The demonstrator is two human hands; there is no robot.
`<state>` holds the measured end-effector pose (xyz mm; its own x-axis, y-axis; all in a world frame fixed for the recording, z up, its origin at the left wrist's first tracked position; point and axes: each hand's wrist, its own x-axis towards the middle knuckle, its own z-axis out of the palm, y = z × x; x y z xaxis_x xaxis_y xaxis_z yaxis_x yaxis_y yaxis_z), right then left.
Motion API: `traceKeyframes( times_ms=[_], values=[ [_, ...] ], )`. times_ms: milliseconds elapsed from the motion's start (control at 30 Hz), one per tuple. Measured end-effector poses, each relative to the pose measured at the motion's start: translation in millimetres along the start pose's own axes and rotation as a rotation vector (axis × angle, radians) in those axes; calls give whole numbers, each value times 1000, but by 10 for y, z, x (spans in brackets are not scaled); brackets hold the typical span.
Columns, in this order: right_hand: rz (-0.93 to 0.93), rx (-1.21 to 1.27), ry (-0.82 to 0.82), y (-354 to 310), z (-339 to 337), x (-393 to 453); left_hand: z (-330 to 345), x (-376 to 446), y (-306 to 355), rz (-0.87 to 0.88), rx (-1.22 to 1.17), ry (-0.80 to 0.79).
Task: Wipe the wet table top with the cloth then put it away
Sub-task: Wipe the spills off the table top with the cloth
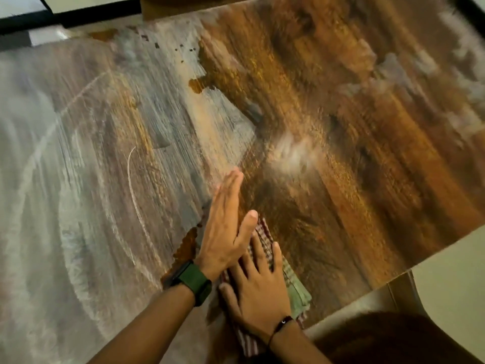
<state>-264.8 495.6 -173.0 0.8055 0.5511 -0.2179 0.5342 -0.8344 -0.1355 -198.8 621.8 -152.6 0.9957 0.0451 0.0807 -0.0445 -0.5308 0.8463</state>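
The wooden table top (341,127) fills the view, blurred by motion. Its left half carries a grey, streaky wet film (91,153) with curved wipe marks; the right half looks brown and darker. A folded cloth (298,292), red-and-white striped with a green part, lies near the table's front edge. My right hand (258,292), with a thin black bracelet, presses flat on the cloth with fingers spread. My left hand (223,232), wearing a green watch, lies flat with fingers together, its heel over my right fingers and its fingertips on the bare table.
The table's front right edge runs diagonally just past the cloth. Below it stands a pale chair back (380,306) with a dark brown seat (393,337). A black-framed edge (78,17) lies beyond the far left of the table.
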Motion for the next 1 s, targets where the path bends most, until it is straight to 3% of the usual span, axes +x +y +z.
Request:
traceKeyframes(
  times_ms=[100,233,333,400,500,600,667,833,1000],
  values=[
    [16,24,68,118,-87,449,128,219,-31,14,54,-97],
    [157,-48,148,335,-378,1252,182,844,-185,176,471,-171],
    [90,-125,-116,509,-561,1784,125,1465,-269,128,584,-155],
    [133,-218,-118,671,-577,2244,87,1775,-324,63,575,-71],
    [184,-263,181,803,-647,3077,-20,1886,-368,-25,450,114],
    [159,51,68,775,-850,3696,-173,1673,-472,-229,276,209],
    [168,86,101,752,-927,3880,-275,1535,-558,-310,277,258],
    [82,80,84,711,-859,3640,-490,1421,-745,-321,372,242],
    [-57,61,62,487,-544,2211,-791,1550,-952,-310,481,181]
  ],
)
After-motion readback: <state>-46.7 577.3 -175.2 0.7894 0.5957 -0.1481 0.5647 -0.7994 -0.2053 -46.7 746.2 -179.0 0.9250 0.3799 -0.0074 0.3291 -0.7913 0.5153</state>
